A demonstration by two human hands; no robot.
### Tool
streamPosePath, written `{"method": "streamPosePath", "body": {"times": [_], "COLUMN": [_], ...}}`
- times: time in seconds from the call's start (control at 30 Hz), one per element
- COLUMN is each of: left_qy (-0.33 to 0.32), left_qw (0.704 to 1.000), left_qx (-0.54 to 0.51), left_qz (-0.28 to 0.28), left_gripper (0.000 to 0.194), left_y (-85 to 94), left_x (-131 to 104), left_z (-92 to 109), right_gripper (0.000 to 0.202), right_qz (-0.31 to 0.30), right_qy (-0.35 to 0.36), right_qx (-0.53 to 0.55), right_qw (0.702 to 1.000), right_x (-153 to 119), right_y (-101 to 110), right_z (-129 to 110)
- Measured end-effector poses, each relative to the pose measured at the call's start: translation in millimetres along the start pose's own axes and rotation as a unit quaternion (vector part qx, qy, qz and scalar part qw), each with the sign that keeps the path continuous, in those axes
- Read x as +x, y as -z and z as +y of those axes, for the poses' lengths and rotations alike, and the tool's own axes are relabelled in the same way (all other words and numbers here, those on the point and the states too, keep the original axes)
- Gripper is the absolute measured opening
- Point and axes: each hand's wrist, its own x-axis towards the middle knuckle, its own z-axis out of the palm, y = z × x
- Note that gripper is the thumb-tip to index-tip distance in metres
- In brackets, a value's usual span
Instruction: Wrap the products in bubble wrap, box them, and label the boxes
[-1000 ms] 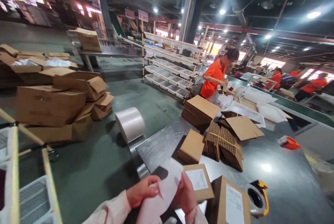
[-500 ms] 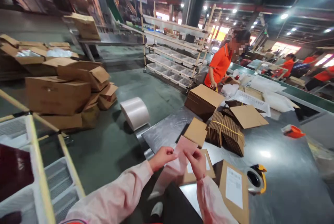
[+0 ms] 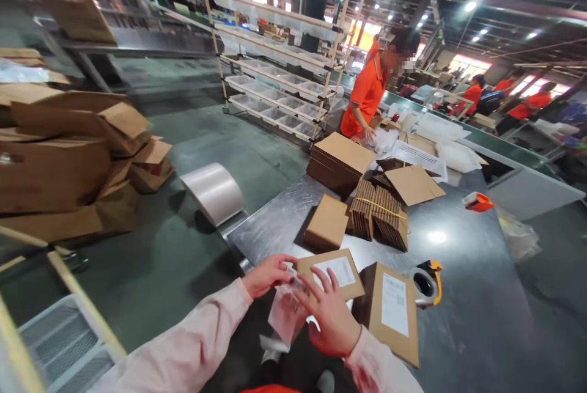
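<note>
A pinkish, see-through plastic bag (image 3: 287,312) hangs limp below my hands, its top edge pinched by my left hand (image 3: 268,274). The fingers of my right hand (image 3: 332,316) are spread over the top of the bag; the index fingertip appears to touch it. Just beyond my hands lies a brown carton with a white label (image 3: 340,272). To its right stands a second labelled carton (image 3: 394,310), with a yellow and black tape dispenser (image 3: 427,285) beside it. A plain brown carton (image 3: 325,222) sits farther back on the metal table (image 3: 463,295).
Banded flat cardboard (image 3: 380,209) and a stack of cardboard (image 3: 342,157) occupy the table's far side. An orange tape dispenser (image 3: 477,202) lies at the right. A large roll (image 3: 213,194) is at the table's left edge. A person in orange (image 3: 367,96) works beyond.
The bag has dropped from flat between both hands to hanging below them. My right hand has spread its fingers. The view has shifted, and the person in orange now handles clear plastic.
</note>
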Motion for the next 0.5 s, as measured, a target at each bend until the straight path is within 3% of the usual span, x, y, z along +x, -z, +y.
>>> {"method": "streamPosePath", "body": {"times": [0.07,0.1,0.2,0.3,0.37,0.5], "left_qy": [-0.027,-0.035,-0.067,-0.089,-0.087,-0.086], "left_qw": [0.998,0.996,0.993,0.989,0.987,0.970], "left_qx": [0.060,0.080,0.095,0.114,0.128,0.107], "left_qz": [-0.006,-0.011,-0.008,0.013,0.053,0.199], "left_gripper": [0.056,0.058,0.059,0.045,0.042,0.047], "left_y": [-2.8,-6.3,-20.3,-29.6,-32.1,-36.9], "left_x": [0.4,0.7,6.2,23.4,42.1,87.6], "left_z": [7.5,11.2,16.3,10.0,3.5,0.8], "right_gripper": [0.079,0.078,0.044,0.032,0.034,0.039], "right_qz": [0.048,0.069,0.112,0.167,0.185,0.170], "right_qy": [-0.076,-0.125,-0.251,-0.294,-0.320,-0.342], "right_qx": [0.070,0.112,0.209,0.235,0.233,0.188], "right_qw": [0.994,0.983,0.939,0.911,0.899,0.905], "right_x": [5.0,9.2,25.5,40.5,49.7,78.1], "right_y": [7.5,9.2,7.6,5.9,9.6,29.4], "right_z": [3.7,7.6,24.9,46.6,64.4,112.4]}}
